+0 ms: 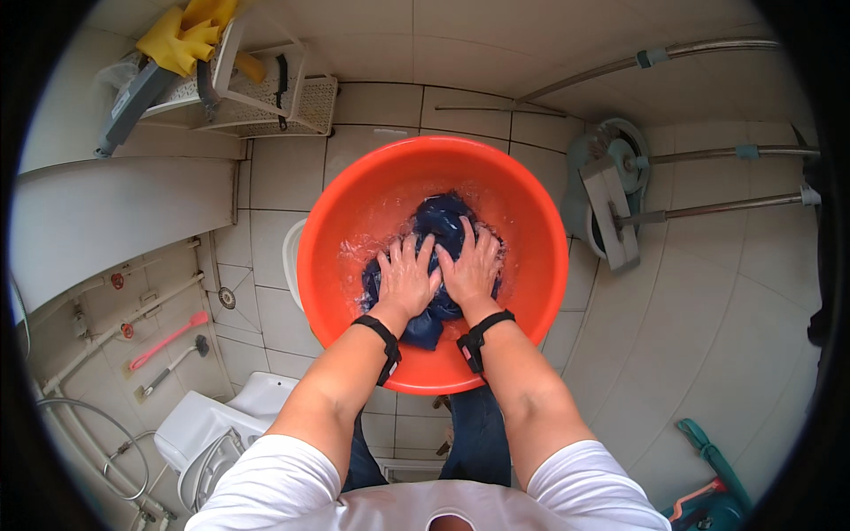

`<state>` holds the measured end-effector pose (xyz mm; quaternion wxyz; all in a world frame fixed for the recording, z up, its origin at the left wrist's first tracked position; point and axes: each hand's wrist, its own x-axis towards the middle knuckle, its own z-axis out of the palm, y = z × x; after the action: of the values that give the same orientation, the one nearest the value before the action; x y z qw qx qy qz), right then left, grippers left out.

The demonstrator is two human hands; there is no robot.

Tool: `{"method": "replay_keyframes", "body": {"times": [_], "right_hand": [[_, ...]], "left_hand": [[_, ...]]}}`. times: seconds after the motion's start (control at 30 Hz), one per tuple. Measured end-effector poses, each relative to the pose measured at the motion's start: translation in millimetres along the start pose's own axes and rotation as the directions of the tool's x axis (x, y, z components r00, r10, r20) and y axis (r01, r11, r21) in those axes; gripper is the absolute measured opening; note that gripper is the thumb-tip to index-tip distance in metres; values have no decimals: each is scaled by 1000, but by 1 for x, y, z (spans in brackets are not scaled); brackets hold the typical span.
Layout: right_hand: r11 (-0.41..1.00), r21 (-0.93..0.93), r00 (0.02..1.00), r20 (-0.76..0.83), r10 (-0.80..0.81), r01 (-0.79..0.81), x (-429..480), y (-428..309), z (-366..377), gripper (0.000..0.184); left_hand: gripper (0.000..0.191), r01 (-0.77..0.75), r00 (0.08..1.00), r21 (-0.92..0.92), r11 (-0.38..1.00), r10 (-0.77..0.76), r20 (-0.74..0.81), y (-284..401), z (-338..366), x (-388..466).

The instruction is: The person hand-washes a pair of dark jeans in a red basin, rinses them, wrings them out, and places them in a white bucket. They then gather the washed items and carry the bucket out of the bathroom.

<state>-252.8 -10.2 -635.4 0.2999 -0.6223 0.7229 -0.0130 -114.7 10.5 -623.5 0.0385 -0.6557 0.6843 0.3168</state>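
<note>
A large orange plastic basin point(435, 381) stands before me with water in it. Wet dark blue cloth point(438, 219) lies bunched in its middle. Pressed flat on the cloth's left part is my left hand point(406, 275), its fingers spread. My right hand point(470, 265) lies on the right part, fingers also apart, the two thumbs close together. Water splashes around the cloth, beside both hands. Black straps are on both wrists. The underside of the cloth is hidden.
A white shelf rack point(315, 106) with yellow rubber gloves point(178, 40) is at the upper left. Mop heads and a mop bucket point(578, 179) stand right of the basin. A white toilet point(212, 425) is at the lower left, and a floor drain point(227, 297) lies left.
</note>
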Motion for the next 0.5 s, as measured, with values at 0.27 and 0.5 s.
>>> {"method": "replay_keyframes", "body": {"times": [0.27, 0.5], "right_hand": [[989, -141, 970, 225, 87, -56, 69, -21, -33, 44], [743, 48, 729, -244, -640, 668, -29, -45, -69, 37]], "left_hand": [[54, 65, 986, -295, 953, -17, 164, -23, -31, 76], [68, 275, 932, -944, 181, -293, 215, -41, -56, 55]]}}
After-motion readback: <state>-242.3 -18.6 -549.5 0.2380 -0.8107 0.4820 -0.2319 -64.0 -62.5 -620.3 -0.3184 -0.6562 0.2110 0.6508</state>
